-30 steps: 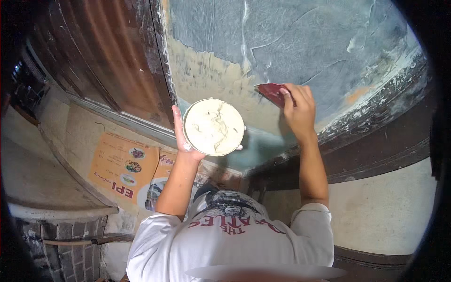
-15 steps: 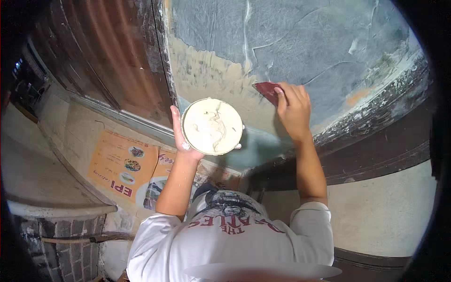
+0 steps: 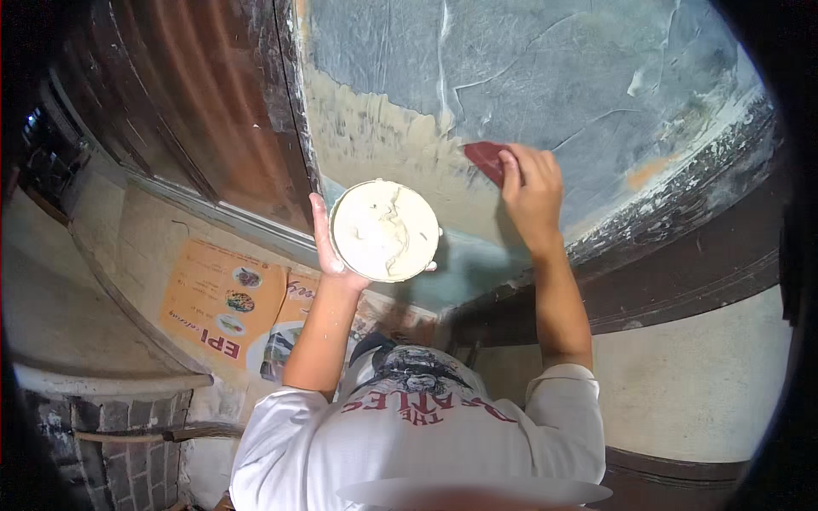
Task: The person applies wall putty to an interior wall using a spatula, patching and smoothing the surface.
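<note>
A round tub of cream paste (image 3: 385, 232) rests in my left hand (image 3: 332, 264), whose thumb is up along the tub's left side; the other fingers are mostly hidden under it. My right hand (image 3: 535, 189) grips a dark red flat scraper (image 3: 484, 158), its blade against the mottled grey-blue wall (image 3: 571, 72). The blade is at the lower part of the wall, where a band of beige paste (image 3: 366, 128) has a ragged upper border, just above and right of the tub.
A brown wooden door (image 3: 187, 85) is at the upper left. An orange printed sheet (image 3: 200, 302) lies on the floor below left. A grey step edge (image 3: 111, 381) with brickwork and a thin pipe sits at lower left. A dark curved skirting (image 3: 665, 281) runs along the right.
My right hand and the scraper have moved slightly left and up along the wall. The tub in my left hand has shifted very slightly left.
</note>
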### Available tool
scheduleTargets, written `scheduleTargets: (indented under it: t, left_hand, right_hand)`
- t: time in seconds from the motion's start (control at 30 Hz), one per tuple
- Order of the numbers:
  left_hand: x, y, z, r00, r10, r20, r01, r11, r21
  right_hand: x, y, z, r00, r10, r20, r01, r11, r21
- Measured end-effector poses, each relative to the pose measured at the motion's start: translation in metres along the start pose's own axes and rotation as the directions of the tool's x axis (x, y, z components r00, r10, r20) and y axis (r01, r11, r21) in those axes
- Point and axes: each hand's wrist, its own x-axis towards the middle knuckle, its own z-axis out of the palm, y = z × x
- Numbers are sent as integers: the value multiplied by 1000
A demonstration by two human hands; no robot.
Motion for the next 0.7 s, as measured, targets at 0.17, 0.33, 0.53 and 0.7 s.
scheduleTargets:
  t: [0.17,0.33,0.53,0.7]
  left_hand:
    - [-2,1,-4,998,-2,65,0,1000,22]
    - [-2,-1,0,996,-17,89,19,1000,-22]
    - [-2,2,-5,999,48,-23,-46,996,74]
    - [-1,0,-2,998,24,-63,-23,1000,18]
  right_hand:
    - [1,-5,-11,995,57,-79,-49,994,97]
    - [-12,-3,6,1000,-18,-21,19,999,44]
    - [9,-6,-13,981,62,-185,-42,993,112]
    - [-15,-2,-3,999,-7,-32,9,998,70]
